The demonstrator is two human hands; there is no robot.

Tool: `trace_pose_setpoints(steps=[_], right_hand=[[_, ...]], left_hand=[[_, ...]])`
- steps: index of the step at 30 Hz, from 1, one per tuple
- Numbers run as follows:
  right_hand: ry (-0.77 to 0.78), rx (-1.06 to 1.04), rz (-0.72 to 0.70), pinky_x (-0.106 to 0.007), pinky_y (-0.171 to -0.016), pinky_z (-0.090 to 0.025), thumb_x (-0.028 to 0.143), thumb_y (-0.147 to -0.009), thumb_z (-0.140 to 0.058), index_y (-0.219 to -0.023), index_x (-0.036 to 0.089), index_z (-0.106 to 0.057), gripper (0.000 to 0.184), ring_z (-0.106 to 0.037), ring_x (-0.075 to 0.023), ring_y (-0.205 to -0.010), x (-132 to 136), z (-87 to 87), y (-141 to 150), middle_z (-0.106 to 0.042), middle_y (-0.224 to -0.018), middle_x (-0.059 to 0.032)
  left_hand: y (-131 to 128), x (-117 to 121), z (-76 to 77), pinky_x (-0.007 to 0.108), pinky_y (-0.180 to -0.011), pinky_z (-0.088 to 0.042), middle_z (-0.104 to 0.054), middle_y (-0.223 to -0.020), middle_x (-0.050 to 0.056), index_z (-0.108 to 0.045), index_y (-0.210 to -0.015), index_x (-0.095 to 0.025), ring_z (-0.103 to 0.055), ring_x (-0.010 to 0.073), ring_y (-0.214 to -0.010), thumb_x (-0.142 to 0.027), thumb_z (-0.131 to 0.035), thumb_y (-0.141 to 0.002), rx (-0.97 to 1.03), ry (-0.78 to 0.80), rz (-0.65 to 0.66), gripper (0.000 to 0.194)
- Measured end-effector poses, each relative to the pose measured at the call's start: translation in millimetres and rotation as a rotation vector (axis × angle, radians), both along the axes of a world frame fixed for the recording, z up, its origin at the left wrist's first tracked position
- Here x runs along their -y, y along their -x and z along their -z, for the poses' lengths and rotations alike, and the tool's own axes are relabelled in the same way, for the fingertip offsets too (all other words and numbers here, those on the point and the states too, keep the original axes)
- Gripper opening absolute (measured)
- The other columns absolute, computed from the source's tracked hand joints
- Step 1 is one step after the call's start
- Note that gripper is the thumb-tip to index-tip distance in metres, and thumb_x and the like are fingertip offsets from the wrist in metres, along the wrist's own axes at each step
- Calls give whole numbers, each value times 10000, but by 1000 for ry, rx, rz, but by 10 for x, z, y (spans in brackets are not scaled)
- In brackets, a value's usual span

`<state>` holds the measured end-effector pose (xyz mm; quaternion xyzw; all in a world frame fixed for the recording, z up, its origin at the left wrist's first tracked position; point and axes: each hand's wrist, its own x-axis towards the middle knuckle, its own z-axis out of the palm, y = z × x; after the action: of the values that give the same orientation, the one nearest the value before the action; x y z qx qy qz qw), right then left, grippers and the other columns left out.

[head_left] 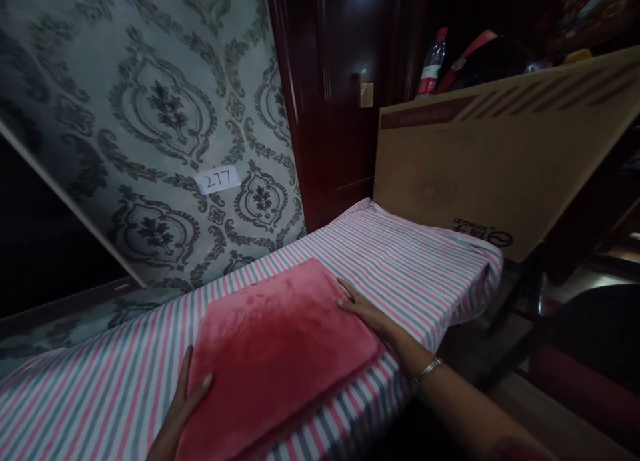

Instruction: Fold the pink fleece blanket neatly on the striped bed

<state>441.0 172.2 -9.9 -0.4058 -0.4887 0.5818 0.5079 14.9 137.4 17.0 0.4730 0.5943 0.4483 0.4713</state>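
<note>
A folded red plush cloth (pixel 280 341) lies flat on a table or board covered with a striped cloth (pixel 400 254). Along its left edge rests my left hand (pixel 181 401), the thumb over the plush and a finger stretched beside the edge. My right hand (pixel 367 311) lies at the opposite edge, thumb and fingers extended and apart, touching the plush. A silver bracelet (pixel 428 369) circles the right wrist. Part of each hand is hidden, and neither visibly lifts the cloth.
Behind the striped surface stands a large cardboard box (pixel 450 161), with a plastic bottle (pixel 433 64) beyond its top edge. Dark wooden panelling (pixel 330 114) meets patterned wallpaper (pixel 165 107) bearing a paper label (pixel 219 179) marked 277. A dark screen-like panel (pixel 45 234) borders the left.
</note>
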Motion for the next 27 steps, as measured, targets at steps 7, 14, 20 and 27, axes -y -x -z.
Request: trace_pose_setpoints(steps=[7,14,20,27], right_hand=[[-187,82,-99,-433,-1221,-199,601,-620,-830,-1574,258,-293,1148,-253,-281,-1487,8,-257,46,-272,-1626,-62],[-241,24,-75,-456,-1188,-291,511,-687,-808,-1575,310,-277,1054,-331,-281,-1454,124,-594,5,-288,-1620,-21],[-101,44,-11,-487,-1148,-367,565,-610,-836,-1579,271,-267,1162,-390,-313,-1419,238,-168,-38,-384,-1571,-79],[138,20,5,-509,-1090,-442,531,-687,-803,-1598,237,-177,1144,-526,-322,-1312,308,8,-95,-409,-1548,-134]], left_hand=[[-233,101,-137,420,-1156,-371,-306,-1628,28,-134,-1589,-394,-271,345,-1477,-489,-859,-613,68,-87,-59,1218],[-299,389,-536,401,-983,-548,-519,-1498,70,-213,-1570,-411,-579,333,-1269,-396,-863,-640,173,-134,-138,1135],[-360,568,-265,400,-979,-548,-607,-1385,175,-335,-1544,-242,-611,347,-1225,-294,-900,-615,165,-33,-165,1089],[-453,833,-250,389,-981,-552,-601,-1399,153,-355,-1534,-237,-656,314,-1169,-328,-844,-685,366,16,-38,984]])
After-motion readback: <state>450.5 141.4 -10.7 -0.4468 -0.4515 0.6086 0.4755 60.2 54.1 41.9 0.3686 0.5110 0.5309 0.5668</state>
